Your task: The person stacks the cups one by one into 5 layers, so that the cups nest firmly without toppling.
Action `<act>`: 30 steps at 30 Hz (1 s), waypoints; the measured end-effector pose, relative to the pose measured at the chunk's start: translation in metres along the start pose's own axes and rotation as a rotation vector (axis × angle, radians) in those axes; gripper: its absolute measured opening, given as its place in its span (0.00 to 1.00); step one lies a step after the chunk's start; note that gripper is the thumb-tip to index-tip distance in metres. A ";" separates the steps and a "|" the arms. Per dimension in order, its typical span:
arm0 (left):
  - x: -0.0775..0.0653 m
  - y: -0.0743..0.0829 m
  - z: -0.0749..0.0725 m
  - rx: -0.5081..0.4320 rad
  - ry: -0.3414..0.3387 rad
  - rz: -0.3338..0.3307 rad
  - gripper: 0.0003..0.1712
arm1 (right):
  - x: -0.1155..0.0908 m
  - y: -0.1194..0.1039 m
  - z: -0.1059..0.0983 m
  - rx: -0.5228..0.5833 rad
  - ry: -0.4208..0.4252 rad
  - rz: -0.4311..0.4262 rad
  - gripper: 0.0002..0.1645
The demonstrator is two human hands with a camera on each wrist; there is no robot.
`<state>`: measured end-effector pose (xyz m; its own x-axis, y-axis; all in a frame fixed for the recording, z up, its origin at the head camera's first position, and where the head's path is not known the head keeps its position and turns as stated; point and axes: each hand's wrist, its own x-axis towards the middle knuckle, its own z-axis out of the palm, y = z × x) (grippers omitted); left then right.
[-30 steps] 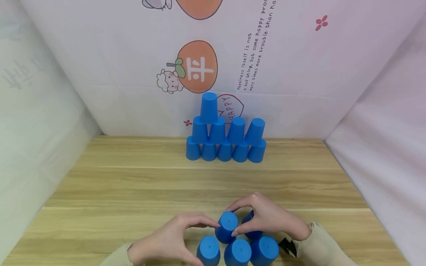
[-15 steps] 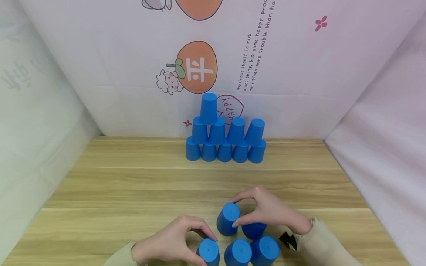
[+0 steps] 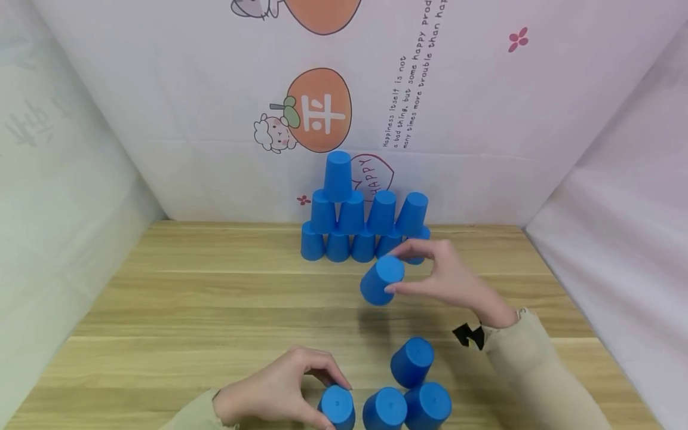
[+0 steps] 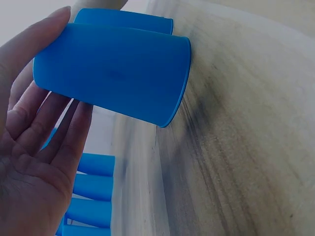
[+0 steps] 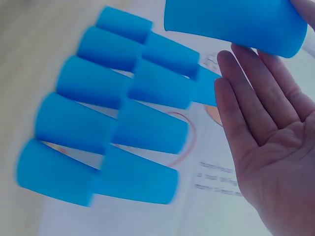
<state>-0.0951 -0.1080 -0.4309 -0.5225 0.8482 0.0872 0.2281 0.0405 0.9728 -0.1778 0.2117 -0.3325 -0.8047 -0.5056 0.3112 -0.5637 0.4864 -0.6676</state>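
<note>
In the head view my right hand [image 3: 448,278] pinches an upside-down blue cup [image 3: 380,282] near its base end, off the table and a little in front of the stacked cups. The right wrist view has the same cup [image 5: 236,24] between thumb and fingers. My left hand [image 3: 285,385] grips another upturned blue cup [image 3: 337,406] at the table's near edge, thumb on one side and fingers on the other. That cup [image 4: 113,73] fills the upper part of the left wrist view. To its right stand several more upturned cups, one [image 3: 412,362] slightly farther back.
Toward the back wall a pyramid of upturned blue cups [image 3: 352,213] rises in three tiers, with one cup [image 3: 338,176] on top toward the left. A printed white cloth [image 3: 457,107] hangs behind, and white cloth [image 3: 618,239] flanks the wooden table [image 3: 215,298].
My right hand has lifted a cup from the near group and carried it toward the pyramid. My left hand has shifted slightly from beside that cup to the near-left cup.
</note>
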 end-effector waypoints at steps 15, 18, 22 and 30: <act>0.002 -0.001 -0.002 -0.015 -0.024 0.024 0.21 | 0.084 -0.029 -0.057 -0.017 0.255 -0.004 0.25; 0.003 0.000 -0.003 -0.009 -0.028 0.029 0.21 | 0.097 -0.030 -0.064 -0.019 0.314 0.034 0.27; 0.003 0.002 -0.004 -0.009 -0.035 0.015 0.21 | 0.110 -0.027 -0.071 -0.018 0.380 0.099 0.31; 0.004 0.003 -0.004 -0.015 -0.042 0.004 0.21 | 0.130 -0.012 -0.074 0.005 0.385 0.214 0.34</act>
<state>-0.1001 -0.1068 -0.4272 -0.4868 0.8697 0.0820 0.2172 0.0297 0.9757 -0.2889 0.1931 -0.2336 -0.9145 -0.0914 0.3942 -0.3768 0.5477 -0.7470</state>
